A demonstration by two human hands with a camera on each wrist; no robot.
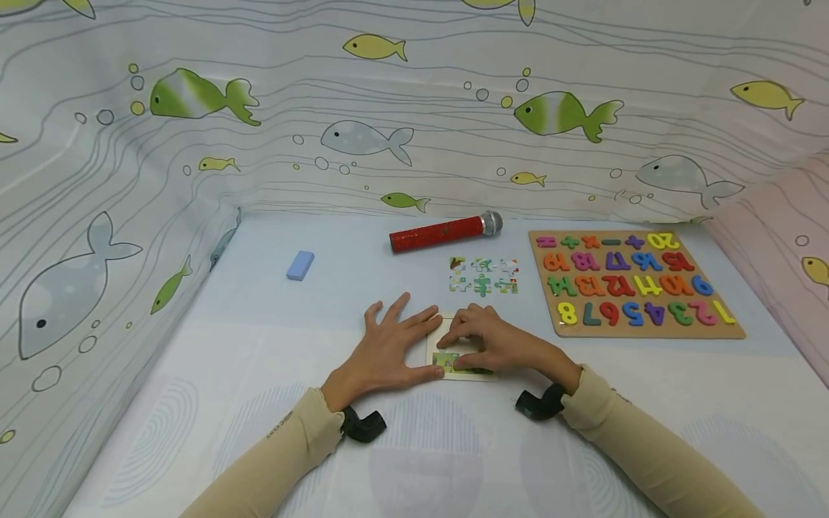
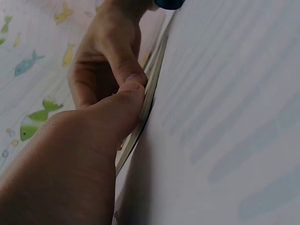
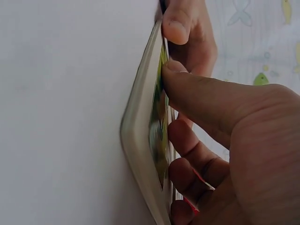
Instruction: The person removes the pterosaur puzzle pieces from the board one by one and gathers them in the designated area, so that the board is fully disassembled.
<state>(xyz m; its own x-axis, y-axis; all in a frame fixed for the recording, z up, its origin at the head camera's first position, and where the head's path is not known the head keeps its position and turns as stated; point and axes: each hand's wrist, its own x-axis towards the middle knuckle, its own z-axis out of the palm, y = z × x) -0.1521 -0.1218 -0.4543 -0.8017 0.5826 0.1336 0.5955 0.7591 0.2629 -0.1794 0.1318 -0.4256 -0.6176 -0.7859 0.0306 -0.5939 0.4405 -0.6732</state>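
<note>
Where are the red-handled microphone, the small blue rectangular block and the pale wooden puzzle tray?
Red-handled microphone [image 1: 432, 237]: head view, middle of its handle.
Small blue rectangular block [image 1: 301, 265]: head view, its upper face.
Pale wooden puzzle tray [image 3: 137, 135]: right wrist view, its rim near a corner.

White far wall [image 1: 447, 169] with wavy lines and green, yellow and grey fish [image 1: 188, 97]; left wall [image 1: 162, 216] matching; right wall [image 1: 790, 216] pinkish; pale blue surface [image 1: 259, 309], whiter near
</note>
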